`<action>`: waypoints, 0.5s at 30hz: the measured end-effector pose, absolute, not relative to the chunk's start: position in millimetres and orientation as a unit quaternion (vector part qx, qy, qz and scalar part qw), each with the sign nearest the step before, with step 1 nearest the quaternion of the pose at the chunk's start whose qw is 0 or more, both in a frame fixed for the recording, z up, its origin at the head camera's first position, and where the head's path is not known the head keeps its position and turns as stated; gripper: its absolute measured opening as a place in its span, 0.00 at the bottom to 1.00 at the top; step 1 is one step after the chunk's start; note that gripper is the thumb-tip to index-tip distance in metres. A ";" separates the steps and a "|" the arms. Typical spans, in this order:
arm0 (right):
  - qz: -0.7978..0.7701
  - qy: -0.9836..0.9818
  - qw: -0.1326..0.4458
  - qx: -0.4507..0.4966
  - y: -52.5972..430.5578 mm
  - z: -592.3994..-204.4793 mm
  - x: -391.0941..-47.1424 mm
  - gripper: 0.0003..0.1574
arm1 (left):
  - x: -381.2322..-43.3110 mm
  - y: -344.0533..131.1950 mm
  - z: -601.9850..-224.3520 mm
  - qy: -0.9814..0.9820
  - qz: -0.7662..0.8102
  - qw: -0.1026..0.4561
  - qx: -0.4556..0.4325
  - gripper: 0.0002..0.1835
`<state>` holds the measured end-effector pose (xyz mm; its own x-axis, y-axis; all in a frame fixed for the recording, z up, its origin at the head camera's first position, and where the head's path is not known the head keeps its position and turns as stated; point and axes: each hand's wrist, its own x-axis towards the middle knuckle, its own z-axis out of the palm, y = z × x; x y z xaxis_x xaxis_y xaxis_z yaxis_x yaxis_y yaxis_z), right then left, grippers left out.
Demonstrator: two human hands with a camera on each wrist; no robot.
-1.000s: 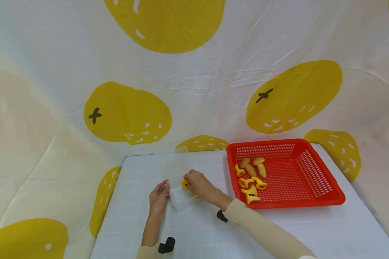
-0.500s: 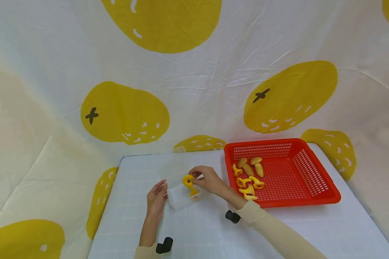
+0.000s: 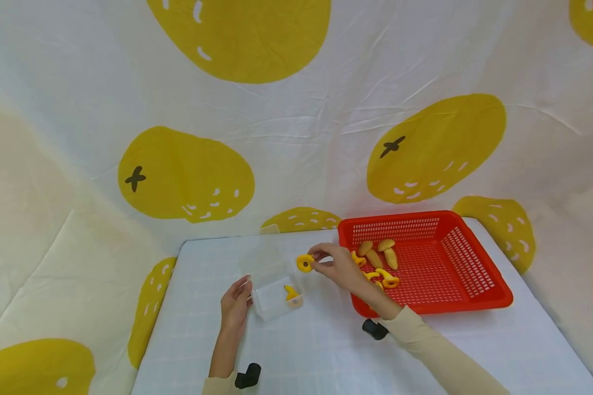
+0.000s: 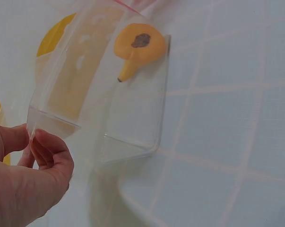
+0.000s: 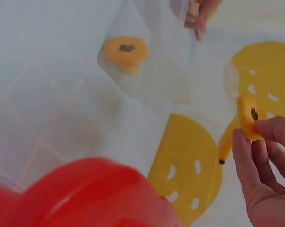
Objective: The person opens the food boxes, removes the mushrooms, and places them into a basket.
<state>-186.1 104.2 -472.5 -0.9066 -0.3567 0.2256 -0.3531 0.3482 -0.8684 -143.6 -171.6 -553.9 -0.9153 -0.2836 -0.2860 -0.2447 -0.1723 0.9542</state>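
Observation:
My left hand pinches the edge of a clear plastic box between thumb and fingers; its lid stands raised behind it. One toy chanterelle mushroom, orange-yellow with a dark spot in its cap, lies in the far right corner of that box. To the right of the box, above the table, my right hand holds a second toy chanterelle by its cap, the thin stem hanging free with a dark tip.
A red perforated plastic basket stands at the right of the white table. Inside lie two brown mushrooms and several yellow chanterelles, partly hidden by my right forearm. A patterned cloth hangs behind the table.
My right hand has lifted the chanterelle up from over the box and moved right with it. The other chanterelle in the box now shows fully. My left hand has stayed at the box.

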 end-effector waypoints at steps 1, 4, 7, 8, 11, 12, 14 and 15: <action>-0.529 0.822 -0.001 -0.210 108.1 -472.3 -185.6 0.13 | -143.6 -171.8 -553.9 -0.644 -0.737 0.013 0.206 0.24; -0.531 0.824 -0.010 -0.198 120.3 -471.7 -183.7 0.14 | -143.7 -172.0 -553.5 -0.646 -0.735 0.013 0.208 0.23; -0.528 0.831 -0.012 -0.173 132.3 -471.3 -181.6 0.15 | -144.1 -172.0 -552.2 -0.643 -0.736 0.011 0.211 0.23; -0.528 0.832 -0.014 -0.167 136.2 -471.3 -180.8 0.14 | -144.3 -171.9 -552.3 -0.643 -0.736 0.011 0.212 0.23; -0.527 0.835 -0.027 -0.158 148.4 -473.0 -178.6 0.15 | -144.5 -171.9 -552.6 -0.640 -0.738 0.011 0.214 0.23; -0.526 0.835 -0.034 -0.157 152.5 -473.9 -177.8 0.15 | -144.4 -171.6 -552.6 -0.639 -0.738 0.012 0.215 0.23; -0.528 0.833 -0.042 -0.156 160.7 -474.8 -175.4 0.15 | -143.8 -170.9 -553.4 -0.639 -0.739 0.015 0.213 0.23; -0.526 0.835 -0.043 -0.152 165.0 -475.5 -174.1 0.15 | -143.6 -170.6 -553.1 -0.638 -0.740 0.016 0.213 0.23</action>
